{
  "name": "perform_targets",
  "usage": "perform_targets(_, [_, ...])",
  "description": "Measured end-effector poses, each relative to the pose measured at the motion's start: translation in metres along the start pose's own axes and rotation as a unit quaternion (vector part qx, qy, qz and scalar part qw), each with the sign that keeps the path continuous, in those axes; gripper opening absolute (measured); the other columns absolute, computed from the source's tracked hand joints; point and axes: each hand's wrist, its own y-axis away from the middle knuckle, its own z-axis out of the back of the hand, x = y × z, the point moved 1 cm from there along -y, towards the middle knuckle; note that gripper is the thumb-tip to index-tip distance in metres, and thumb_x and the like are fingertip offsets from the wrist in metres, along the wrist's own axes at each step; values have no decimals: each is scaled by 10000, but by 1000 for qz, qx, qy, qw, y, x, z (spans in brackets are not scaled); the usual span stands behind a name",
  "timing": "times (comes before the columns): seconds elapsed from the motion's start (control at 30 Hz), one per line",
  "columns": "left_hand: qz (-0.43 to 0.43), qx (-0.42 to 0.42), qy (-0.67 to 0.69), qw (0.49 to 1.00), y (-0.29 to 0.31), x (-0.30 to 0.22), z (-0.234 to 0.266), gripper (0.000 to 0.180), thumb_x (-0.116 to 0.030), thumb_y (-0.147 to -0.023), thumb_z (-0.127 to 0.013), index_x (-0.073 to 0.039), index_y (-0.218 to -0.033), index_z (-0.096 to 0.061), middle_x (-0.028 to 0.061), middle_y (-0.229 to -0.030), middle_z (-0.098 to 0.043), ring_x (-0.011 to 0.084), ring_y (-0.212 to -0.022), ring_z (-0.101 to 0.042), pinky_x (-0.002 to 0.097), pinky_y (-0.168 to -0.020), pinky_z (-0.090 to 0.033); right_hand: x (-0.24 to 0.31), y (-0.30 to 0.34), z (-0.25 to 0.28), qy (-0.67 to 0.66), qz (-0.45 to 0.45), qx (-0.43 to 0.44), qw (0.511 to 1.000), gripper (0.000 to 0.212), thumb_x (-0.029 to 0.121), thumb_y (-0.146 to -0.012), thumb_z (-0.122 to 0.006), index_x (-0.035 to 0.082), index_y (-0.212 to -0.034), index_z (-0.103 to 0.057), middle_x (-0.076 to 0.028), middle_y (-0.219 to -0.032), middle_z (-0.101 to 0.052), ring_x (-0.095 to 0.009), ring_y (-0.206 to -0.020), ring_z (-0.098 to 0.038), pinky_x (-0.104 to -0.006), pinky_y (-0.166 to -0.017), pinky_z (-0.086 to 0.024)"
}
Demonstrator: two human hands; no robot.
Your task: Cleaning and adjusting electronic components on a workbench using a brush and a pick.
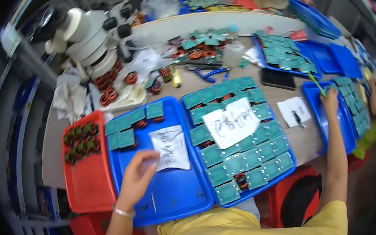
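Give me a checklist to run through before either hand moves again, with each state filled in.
1. Right hand gripping the slim yellow-green stick: ok.
2. Left hand clear of the white handwritten paper slip: cannot tell; they meet or nearly meet.
3. Left blue plastic tray filled with teal square-topped parts: not ok; they occupy only its far end.
4. Middle blue plastic tray uncovered: not ok; a white paper sheet lies on its parts.
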Motion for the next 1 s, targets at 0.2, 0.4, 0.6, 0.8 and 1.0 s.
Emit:
perform_targets(0.2, [-151, -63, -326, 931, -72, 0, 14, 323, -106, -722, -647, -31, -1015, -534, 136, -1118, -465, 315, -1078, -432, 363, -917, -361, 2, -32, -26, 21, -9, -49, 999, 572, 146, -680, -695, 161, -1171, -401, -154, -1175, -395, -393, -887, -554, -447, -706, -471])
perform_targets(0.4, [-216, -111, -502, 830, -134, 29, 17, 479, -214, -635, -729, -41, -1032, -526, 153, -1147, -431, 321, -1132, -374, 438, -969, -298, 3, -26, -9, 40, -9, -11, 999, 549, 154, -683, -690, 151, -1164, -426, -152, -1187, -398, -378, -942, -535, -431, -756, -457])
perform_targets(0.6, [-148, -61, -218, 963, -100, 8, 8, 561, -129, -662, -727, -33, -1141, -451, 114, -1100, -484, 247, -1071, -461, 376, -915, -386, 6, 4, 50, -117, 112, -57, 985, 281, 178, -786, -613, 56, -1032, -552, -121, -1045, -482, -229, -805, -563, -319, -703, -450])
perform_targets(0.8, [30, 74, 323, 943, -16, -34, -24, 742, -261, -697, -729, -10, -1263, -321, 145, -1129, -494, 261, -968, -568, 329, -777, -504, 167, 131, 156, -440, 105, 217, 865, 223, 227, -891, -477, 45, -959, -587, 67, -579, -402, 7, -472, -298, -157, -413, -173])
perform_targets(1.0, [44, 40, 388, 920, 53, -17, -41, 732, -432, -647, -723, 1, -1145, -405, 190, -1066, -529, 229, -920, -577, 297, -697, -518, 273, 259, 200, -549, 286, 254, 743, 205, 194, -772, -594, -7, -747, -623, -33, -534, -478, -106, -455, -436, -246, -418, -310])
